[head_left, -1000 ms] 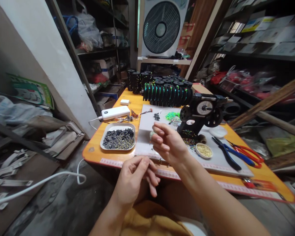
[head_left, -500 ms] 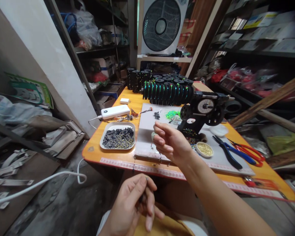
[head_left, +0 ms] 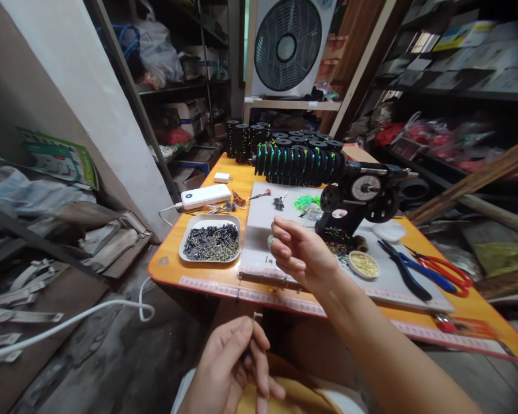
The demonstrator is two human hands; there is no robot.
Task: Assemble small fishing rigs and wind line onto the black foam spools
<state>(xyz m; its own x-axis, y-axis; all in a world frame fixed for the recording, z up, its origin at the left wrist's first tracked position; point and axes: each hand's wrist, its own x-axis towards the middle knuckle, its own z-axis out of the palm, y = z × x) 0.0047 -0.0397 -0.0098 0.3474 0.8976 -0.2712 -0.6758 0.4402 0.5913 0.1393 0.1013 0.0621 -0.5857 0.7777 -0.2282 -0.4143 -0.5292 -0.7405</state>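
My left hand (head_left: 237, 359) is low in front of the table edge. Its thumb and index finger pinch a small thin piece with a pale, bent tip (head_left: 258, 315), too small to name. Over the grey board (head_left: 254, 215), my right hand (head_left: 300, 253) has its fingers curled inward. A pale greenish round thing (head_left: 271, 241) shows at its fingertips; whether it is held or worn cannot be made out. Just below lies a tiny dark metal bit (head_left: 269, 260). Beside the right wrist sits a small round dish (head_left: 350, 261) of gold-coloured bits.
A white tray (head_left: 182, 251) of small dark pieces stands left. Behind the hands are a black winding device (head_left: 345, 221) and a row of black spools (head_left: 300, 164). Pliers (head_left: 403, 270) lie right, a power bank (head_left: 206, 196) back left. A white cable (head_left: 90, 313) crosses the left foreground.
The small piece in my left hand now sticks up farther past the fingertips. My right hand keeps nearly the same pose. The whole view has shifted slightly.
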